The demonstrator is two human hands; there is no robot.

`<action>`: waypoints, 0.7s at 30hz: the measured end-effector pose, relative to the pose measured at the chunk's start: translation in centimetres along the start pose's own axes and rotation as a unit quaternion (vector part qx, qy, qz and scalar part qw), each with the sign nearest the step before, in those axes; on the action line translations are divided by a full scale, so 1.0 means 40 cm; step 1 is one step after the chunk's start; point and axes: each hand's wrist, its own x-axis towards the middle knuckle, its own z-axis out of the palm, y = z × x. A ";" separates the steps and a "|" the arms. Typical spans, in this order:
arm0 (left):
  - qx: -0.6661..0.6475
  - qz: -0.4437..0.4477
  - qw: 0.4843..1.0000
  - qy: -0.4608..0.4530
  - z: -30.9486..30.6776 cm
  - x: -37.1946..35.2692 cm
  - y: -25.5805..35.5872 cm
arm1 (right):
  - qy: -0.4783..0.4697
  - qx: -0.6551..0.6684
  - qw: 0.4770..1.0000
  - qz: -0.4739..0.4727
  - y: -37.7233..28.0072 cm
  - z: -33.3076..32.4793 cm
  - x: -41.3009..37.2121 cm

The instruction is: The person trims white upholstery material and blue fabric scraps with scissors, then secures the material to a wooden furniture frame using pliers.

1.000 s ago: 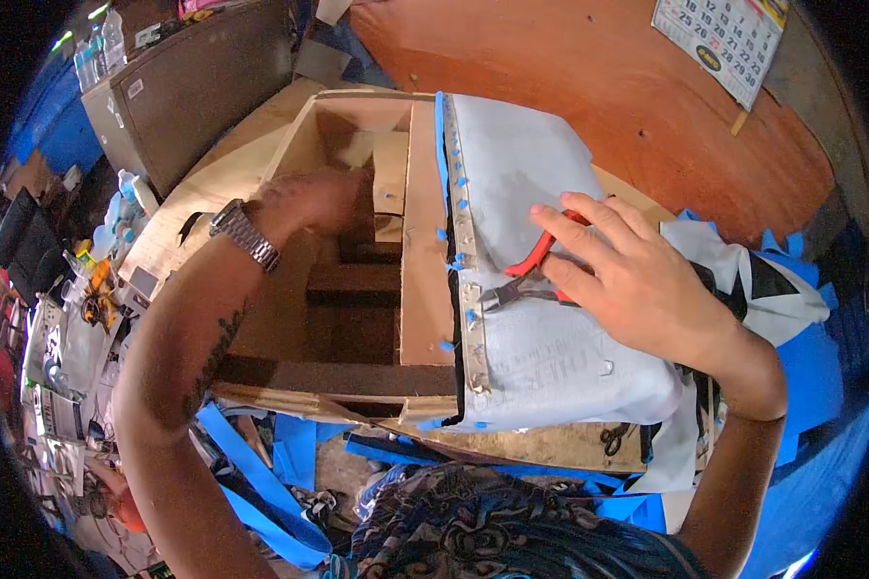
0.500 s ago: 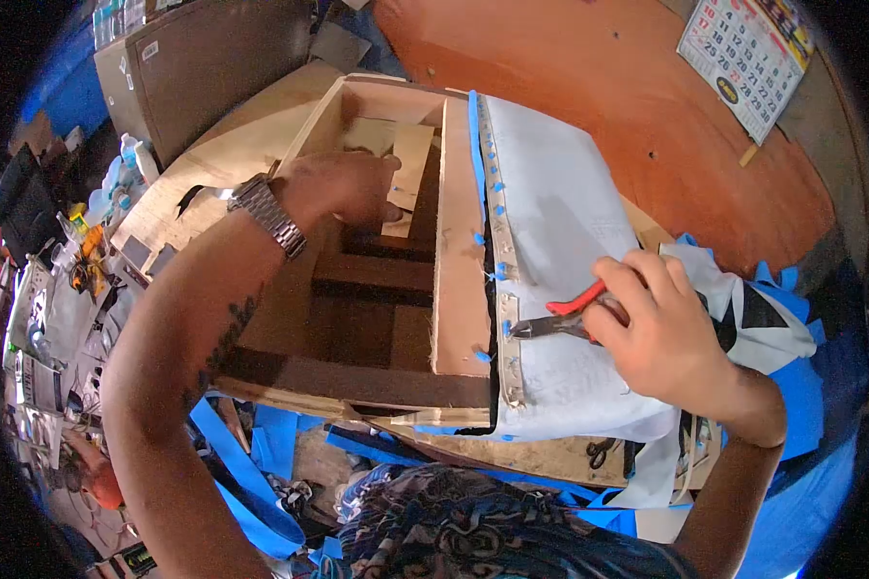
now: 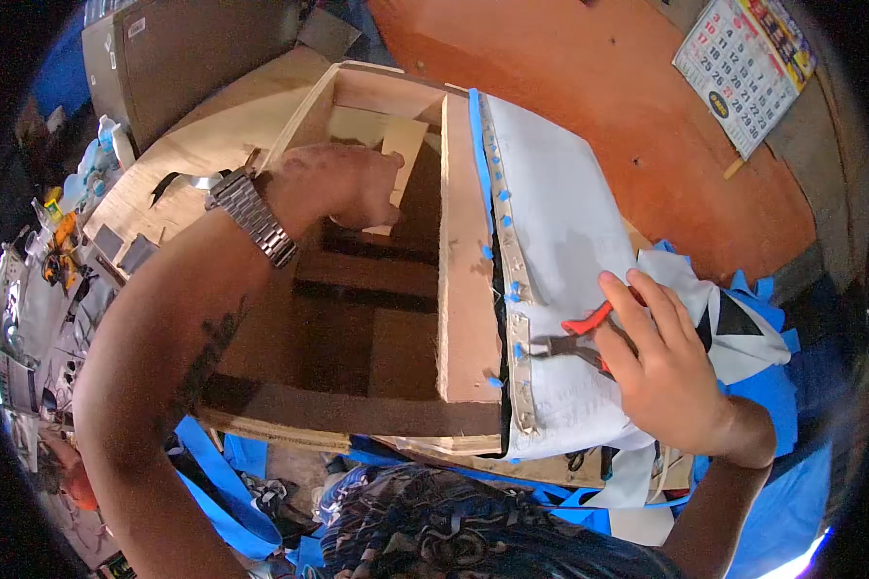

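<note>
My right hand is closed round red-handled pliers, their jaws pointing left at a small blue scrap on a pale strip. That strip runs along the edge of a white fabric covering on a wooden frame. Several more blue scraps dot the strip and the wood beside it. My left hand, a watch on its wrist, reaches over the frame's hollow with fingers curled near a light wood slat. Whatever those fingers grip is hidden.
Under the frame is a wooden tabletop. Blue and white fabric scraps are heaped at right, with blue strips below. A brown box stands back left; a large orange-brown sheet and calendar lie beyond.
The pliers' jaws have come slightly away from the blue scrap, toward the right. My left hand stays in much the same place over the frame. The whole view has shifted a little.
</note>
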 end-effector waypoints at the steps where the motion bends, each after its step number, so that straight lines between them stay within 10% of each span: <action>1: 0.006 -0.005 1.000 -0.002 -0.016 -0.012 0.014 | -0.012 0.016 1.000 0.000 0.000 -0.002 -0.004; 16: 0.008 0.017 1.000 -0.014 -0.035 -0.052 0.047 | -0.062 0.117 0.987 -0.092 0.077 -0.009 0.073; 21: 0.013 0.034 0.999 -0.017 -0.023 -0.040 0.022 | 0.060 -0.022 0.994 -0.089 0.078 0.023 0.073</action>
